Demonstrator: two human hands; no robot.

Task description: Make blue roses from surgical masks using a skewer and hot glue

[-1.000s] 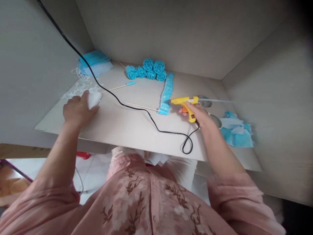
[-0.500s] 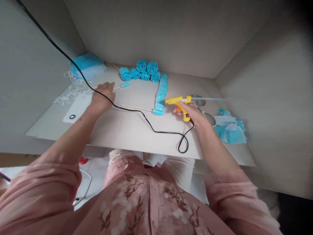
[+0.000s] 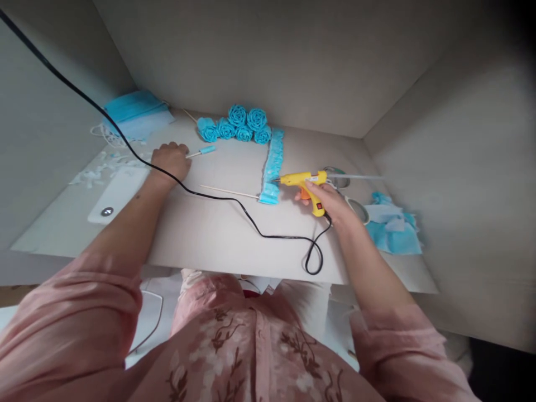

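My right hand [image 3: 329, 201] grips a yellow glue gun [image 3: 304, 178] with an orange trigger, a clear glue stick poking out of its back. Its nozzle rests at or just over the lower part of a gathered light-blue fabric strip [image 3: 274, 159]. The strip's near end is joined to a thin wooden stick [image 3: 229, 191] lying to the left. My left hand [image 3: 171, 161] lies on the table with fingers curled, their tips hidden. From beside it runs a short stick with a blue tip [image 3: 207, 149]; whether the fingers hold it is unclear.
Several blue fabric roses [image 3: 243, 124] sit at the back. Blue masks [image 3: 134, 111], white scraps [image 3: 94, 170] and a white phone-like device [image 3: 117, 195] are left. Scissors [image 3: 358, 211] and blue cloth pieces [image 3: 393, 229] lie right. The black cord [image 3: 209, 195] crosses the table and my left forearm.
The view has shifted slightly, moving the table's things down and left. The nozzle stays by the strip's lower part, a touch further left. My left hand has hardly moved.
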